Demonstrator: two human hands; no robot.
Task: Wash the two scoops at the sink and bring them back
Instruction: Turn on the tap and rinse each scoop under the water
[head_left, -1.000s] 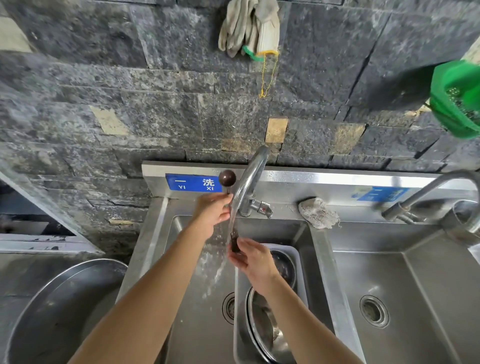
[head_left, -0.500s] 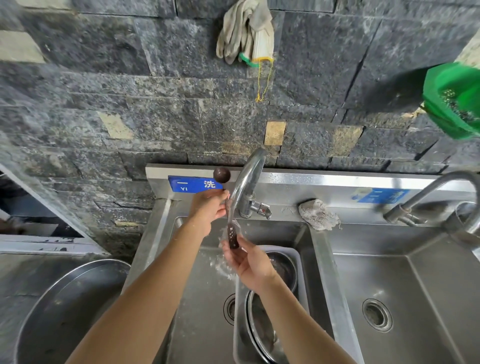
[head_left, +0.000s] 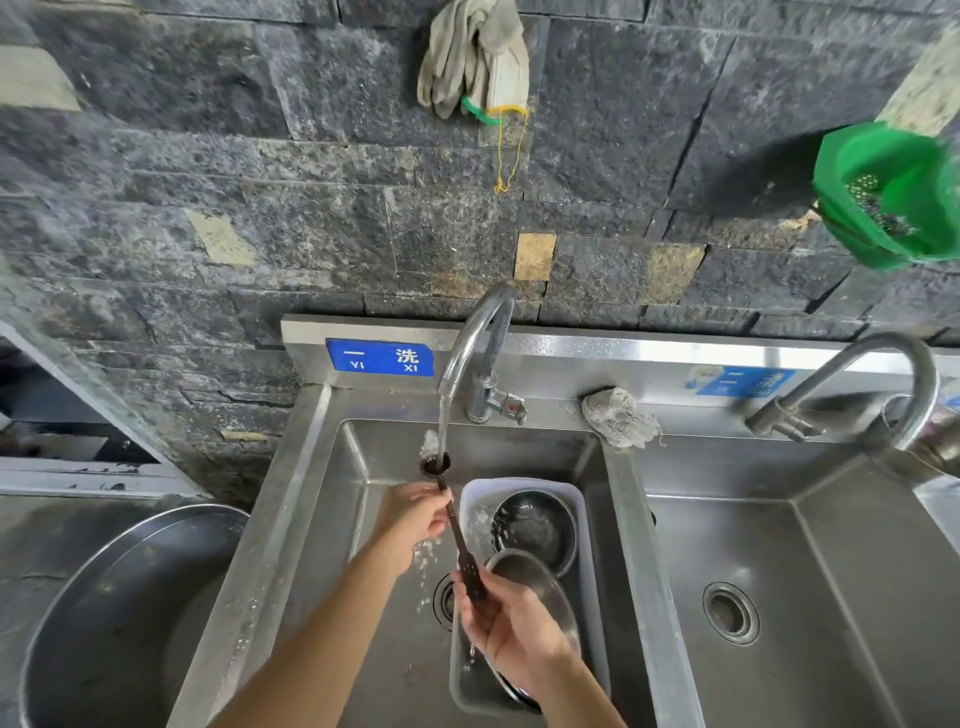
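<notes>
A dark brown long-handled scoop (head_left: 459, 538) is held over the left sink basin (head_left: 332, 519). Its small round bowl sits right under the water running from the curved faucet (head_left: 475, 338). My left hand (head_left: 413, 519) is closed around the thin neck just below the bowl. My right hand (head_left: 511, 631) pinches the wide flat end of the handle, nearer to me. I cannot make out a second scoop apart from this one.
A grey plastic tub (head_left: 587, 525) with steel bowls fills the right side of this basin, beside the drain (head_left: 444, 600). A rag (head_left: 618, 415) lies on the ledge. The right basin (head_left: 831, 571) has its own faucet (head_left: 904, 384). A large steel basin (head_left: 114, 613) stands left; a green colander (head_left: 893, 192) hangs right.
My left hand has come down from beside the tap, and the scoop's bowl, which was raised above it, now sits under the stream. My right hand has drawn back towards me.
</notes>
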